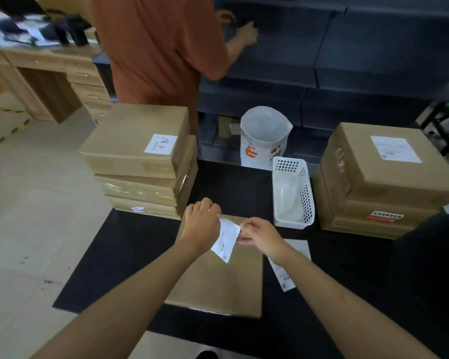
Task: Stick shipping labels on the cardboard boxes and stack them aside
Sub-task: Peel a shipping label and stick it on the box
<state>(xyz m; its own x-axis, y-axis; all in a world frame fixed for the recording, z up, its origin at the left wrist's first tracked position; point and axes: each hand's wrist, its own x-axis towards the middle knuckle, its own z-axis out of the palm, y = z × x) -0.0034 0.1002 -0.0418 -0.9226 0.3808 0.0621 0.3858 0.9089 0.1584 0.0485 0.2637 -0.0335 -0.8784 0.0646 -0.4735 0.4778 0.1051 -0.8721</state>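
Left stack: three cardboard boxes piled at the table's left edge, the top one bearing a white slip with handwriting.
Person behind: someone in an orange shirt stands past the far edge, reaching into dark shelving.
Bag: a white paper bag stands open at the far edge, middle.
Basket: a white perforated basket sits just right of the hands, between them and the right stack.
Right stack: boxes piled near the right edge, a printed label on top.
Left hand: fingers curled, pinching the upper left edge of the label.
Right hand: thumb and fingers pinching the label's right edge.
Label position: held tilted between both hands, above the far part of the flat box lying at the near middle.
Spare labels: on the surface, touching the box's right side.
Surface: black table.
Room: pale tiled floor at left, a wooden desk beyond.
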